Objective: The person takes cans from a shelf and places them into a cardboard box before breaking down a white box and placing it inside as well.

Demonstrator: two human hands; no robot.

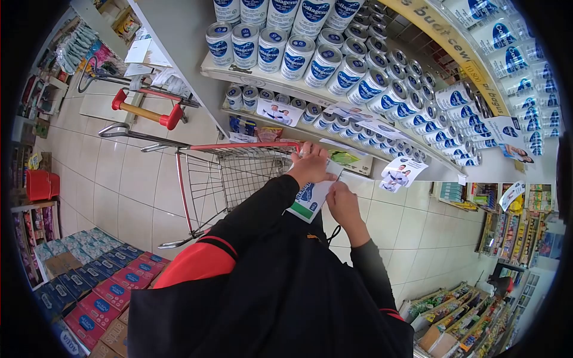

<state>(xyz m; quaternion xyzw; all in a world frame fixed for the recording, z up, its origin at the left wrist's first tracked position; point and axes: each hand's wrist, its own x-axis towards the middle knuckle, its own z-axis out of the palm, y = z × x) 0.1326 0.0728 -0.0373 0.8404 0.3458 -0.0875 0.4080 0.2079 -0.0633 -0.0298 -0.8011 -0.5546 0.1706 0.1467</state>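
In front of my body is a white carton (308,200) with blue print and a green band at its lower end. My left hand (310,165) grips its upper part, the fingers bent over the top and the thumb toward the right edge. At that edge my right hand (345,207) is closed, thumb and fingers pinched against the carton's side; the exact pinch point is small and partly hidden. Just left of both hands stands a wire shopping cart (230,173) with red trim, its far corner close to my left hand.
Shelves hold rows of white and blue cans (296,58). Leaflets (401,173) hang off the shelf edge. A second cart handle (146,110) is at upper left. Stacked boxes (104,298) are at lower left, and goods racks (465,316) at lower right. Tiled floor (412,221) lies beyond.
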